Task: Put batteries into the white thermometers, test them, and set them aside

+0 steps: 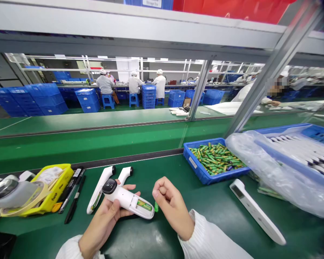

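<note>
My left hand [108,216] holds a white handheld device [126,199] with a black sensor head, its open compartment showing green batteries [144,205]. Just right of the device's end is my right hand [170,201], its fingers curled together. A bit of green [156,207] shows beside those fingers; whether they grip it is unclear. Behind my left hand, two more white devices lie on the green mat, one at the left [101,187] and one partly hidden [125,174]. Another white device [256,210] lies at the right.
A blue tray [201,172] of green batteries stands at the back right, beside a plastic-covered blue crate [307,127] of white devices. At left are pens [75,201], a yellow bin [50,201] and a bottle [18,196]. A metal post [259,86] rises behind. People sit across the room.
</note>
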`<state>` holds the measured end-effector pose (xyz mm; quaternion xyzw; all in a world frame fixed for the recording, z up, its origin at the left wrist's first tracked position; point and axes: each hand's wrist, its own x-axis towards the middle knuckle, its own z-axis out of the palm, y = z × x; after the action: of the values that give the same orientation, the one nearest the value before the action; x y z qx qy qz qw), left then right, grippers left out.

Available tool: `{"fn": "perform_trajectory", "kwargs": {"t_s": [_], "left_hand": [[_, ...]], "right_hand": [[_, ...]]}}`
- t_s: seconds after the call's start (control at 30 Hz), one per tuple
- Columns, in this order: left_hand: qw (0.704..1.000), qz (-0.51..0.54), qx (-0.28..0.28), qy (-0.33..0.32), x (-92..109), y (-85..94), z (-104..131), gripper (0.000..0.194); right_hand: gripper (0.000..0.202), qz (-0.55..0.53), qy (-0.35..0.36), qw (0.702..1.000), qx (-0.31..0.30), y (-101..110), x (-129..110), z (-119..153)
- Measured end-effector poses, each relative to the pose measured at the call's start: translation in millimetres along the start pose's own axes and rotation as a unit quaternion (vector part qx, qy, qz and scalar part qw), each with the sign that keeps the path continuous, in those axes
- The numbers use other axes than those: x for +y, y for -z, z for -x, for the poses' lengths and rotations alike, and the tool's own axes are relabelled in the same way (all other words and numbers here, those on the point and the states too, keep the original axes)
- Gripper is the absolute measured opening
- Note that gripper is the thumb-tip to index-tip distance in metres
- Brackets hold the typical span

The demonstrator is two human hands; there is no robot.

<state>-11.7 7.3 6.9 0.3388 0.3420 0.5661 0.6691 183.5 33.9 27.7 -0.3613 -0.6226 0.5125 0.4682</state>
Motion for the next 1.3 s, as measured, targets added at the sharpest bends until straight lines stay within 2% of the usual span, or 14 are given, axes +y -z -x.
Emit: {"fn": "perform_trajectory", "kwargs": {"t_s": [0.07, 0.17, 0.23, 0.37, 0.43, 0.5, 0.53, 0.63, 0.7, 0.83, 1.0, 1.13, 1.2, 1.3], "left_hand": [[1.000, 0.000, 0.002, -0.002, 1, -0.7, 0, 0.062], [1.000, 0.004, 0.004, -0.008, 5, -0.7, 1, 0.070], [1.000, 0.003, 0.011, -0.017, 8, 0.2, 1, 0.069], [0.999, -0.011, 0.036, -0.038, 15, 3.4, 1, 0.060], [0.999, -0.020, 0.025, -0.043, 16, 5.4, 1, 0.060], [0.999, -0.026, 0.000, -0.040, 15, 7.7, 1, 0.064], [0.999, -0.028, -0.013, -0.036, 14, 8.8, 2, 0.066], [0.998, -0.032, -0.058, -0.016, 11, 11.7, 3, 0.073], [0.996, -0.038, -0.079, -0.002, 11, 12.3, 3, 0.078], [0.996, -0.058, -0.069, 0.001, 13, 9.1, 2, 0.080], [0.994, -0.105, -0.007, -0.014, 11, 2.9, -1, 0.072], [0.980, -0.186, 0.051, -0.052, 6, 1.3, -3, 0.064], [0.964, -0.236, 0.087, -0.082, 4, 2.1, -4, 0.060], [0.920, -0.351, 0.138, -0.106, 1, 5.7, -4, 0.052]], "right_hand": [[0.020, 0.004, 0.016, 1.000, -0.024, -5, 2, 3], [0.016, 0.106, 0.057, 0.992, -0.036, -10, 7, 7], [0.020, 0.151, 0.080, 0.984, -0.056, -10, 9, 8], [0.019, 0.094, 0.079, 0.980, -0.154, -8, 5, 5], [0.020, 0.064, 0.067, 0.983, -0.156, -8, 4, 3], [0.027, 0.005, 0.026, 0.988, -0.152, -10, 7, 2], [0.034, -0.047, -0.012, 0.984, -0.170, -12, 11, 2], [0.053, -0.201, -0.131, 0.935, -0.261, -20, 26, 5], [0.058, -0.244, -0.168, 0.913, -0.282, -26, 35, 8], [0.059, -0.268, -0.164, 0.918, -0.242, -32, 40, 10], [0.056, -0.240, -0.159, 0.935, -0.208, -33, 37, 8], [0.049, -0.207, -0.126, 0.955, -0.171, -35, 36, 10], [0.045, -0.157, -0.095, 0.974, -0.136, -35, 34, 12], [0.048, 0.022, -0.059, 0.995, -0.083, -33, 29, 13]]}}
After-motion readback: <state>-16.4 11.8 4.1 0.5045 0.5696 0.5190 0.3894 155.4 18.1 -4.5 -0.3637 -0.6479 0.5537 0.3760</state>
